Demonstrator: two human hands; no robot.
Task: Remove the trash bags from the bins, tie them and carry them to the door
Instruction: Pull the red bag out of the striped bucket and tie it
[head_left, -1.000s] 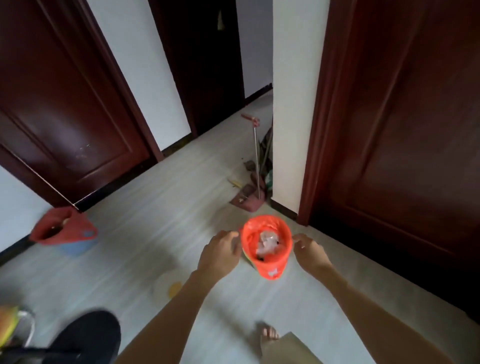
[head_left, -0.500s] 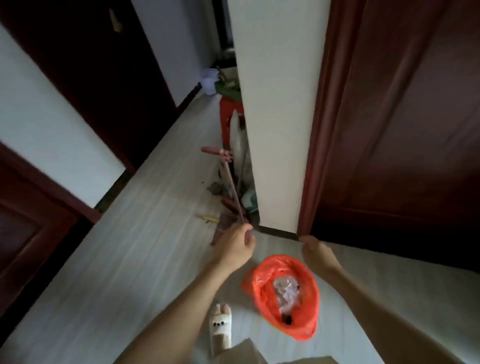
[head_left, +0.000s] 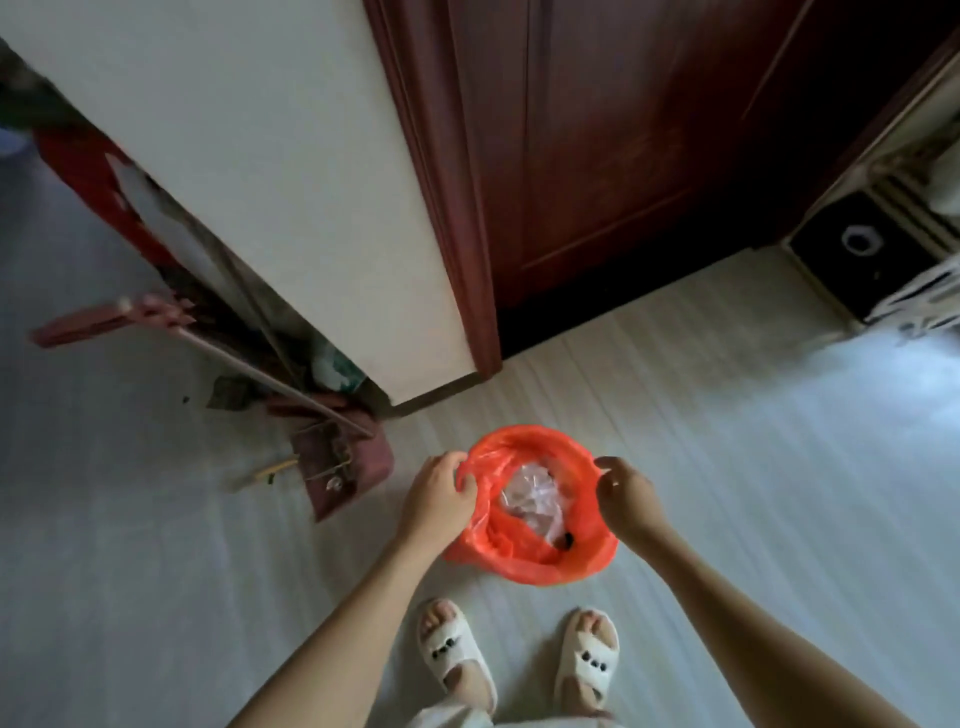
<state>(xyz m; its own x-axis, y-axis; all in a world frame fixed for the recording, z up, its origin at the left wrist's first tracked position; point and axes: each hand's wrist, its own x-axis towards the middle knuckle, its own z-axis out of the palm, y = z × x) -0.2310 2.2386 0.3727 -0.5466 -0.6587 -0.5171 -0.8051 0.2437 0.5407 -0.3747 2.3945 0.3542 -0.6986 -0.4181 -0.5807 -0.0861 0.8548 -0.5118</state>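
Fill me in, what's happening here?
A person stands over an open orange plastic trash bag on the pale floor near a dark red wooden door. The left hand grips the bag's rim on one side and the right hand pinches the opposite side. Crumpled clear plastic waste lies inside. The bag is not yet tied. A dark red dustpan lies to the left by the white wall.

Dim, soft, right-side daylight glare
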